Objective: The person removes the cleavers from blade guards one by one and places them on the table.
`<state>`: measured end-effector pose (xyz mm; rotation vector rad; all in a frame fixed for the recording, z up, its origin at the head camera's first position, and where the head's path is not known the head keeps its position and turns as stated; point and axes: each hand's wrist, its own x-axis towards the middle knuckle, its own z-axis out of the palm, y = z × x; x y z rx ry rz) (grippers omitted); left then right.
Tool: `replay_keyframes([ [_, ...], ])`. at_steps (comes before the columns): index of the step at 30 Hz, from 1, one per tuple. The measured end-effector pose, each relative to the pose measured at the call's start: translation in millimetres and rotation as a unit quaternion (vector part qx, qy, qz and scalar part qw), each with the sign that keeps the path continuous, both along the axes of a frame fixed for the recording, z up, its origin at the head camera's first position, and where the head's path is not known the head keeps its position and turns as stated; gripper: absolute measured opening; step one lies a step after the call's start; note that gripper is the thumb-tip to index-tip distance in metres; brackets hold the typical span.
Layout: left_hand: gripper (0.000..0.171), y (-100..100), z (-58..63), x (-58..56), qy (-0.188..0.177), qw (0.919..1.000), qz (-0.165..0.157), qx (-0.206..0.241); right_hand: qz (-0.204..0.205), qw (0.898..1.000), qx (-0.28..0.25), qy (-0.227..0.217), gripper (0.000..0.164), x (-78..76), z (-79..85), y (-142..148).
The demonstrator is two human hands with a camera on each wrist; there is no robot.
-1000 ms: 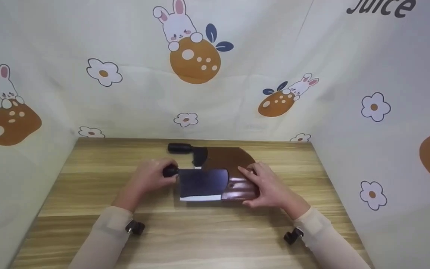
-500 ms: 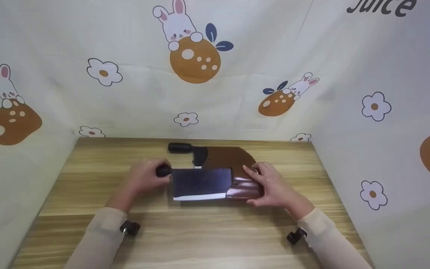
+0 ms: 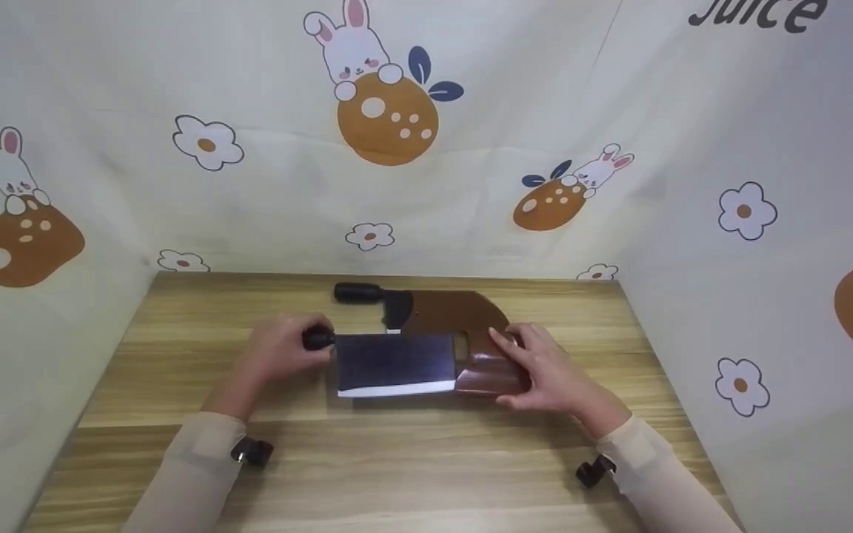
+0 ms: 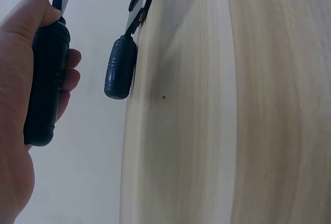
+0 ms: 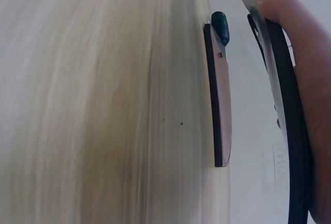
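My left hand (image 3: 286, 348) grips the black handle (image 4: 49, 84) of a cleaver, its thumb up by the blade's base in the left wrist view. The cleaver's wide dark blade (image 3: 397, 363) points right, with a bright cutting edge toward me. At its far end is a glossy brown sheath (image 3: 487, 374), which my right hand (image 3: 549, 374) holds between thumb and fingers. A small gap shows between blade end and sheath at the upper corner. Seen from the right wrist, the sheath's black edge (image 5: 292, 131) stands raised above the table.
Behind lies a second knife with a black handle (image 3: 358, 293), its blade in a brown sheath (image 3: 445, 307), near the table's back edge. The wooden table (image 3: 397, 466) meets patterned cloth walls (image 3: 271, 207) at the back and both sides.
My hands have drawn apart, the left moving left with the cleaver and the right moving slightly right with the sheath. More of the blade shows now. The second knife has stayed put.
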<state>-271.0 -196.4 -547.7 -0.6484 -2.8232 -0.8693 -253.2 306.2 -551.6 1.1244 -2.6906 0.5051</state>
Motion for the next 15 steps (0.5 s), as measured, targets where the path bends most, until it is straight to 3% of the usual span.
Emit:
replay_keyframes([
  [8,0.037,-9.0,1.3,0.1,0.000,1.0000,0.007,-0.006,-0.019,0.999,0.011,-0.032,0.114,2.6,-0.8,8.3],
  [15,0.035,-16.3,1.0,2.9,0.006,0.9999,0.006,-0.015,-0.009,0.999,0.014,-0.027,0.113,0.6,0.5,16.3],
])
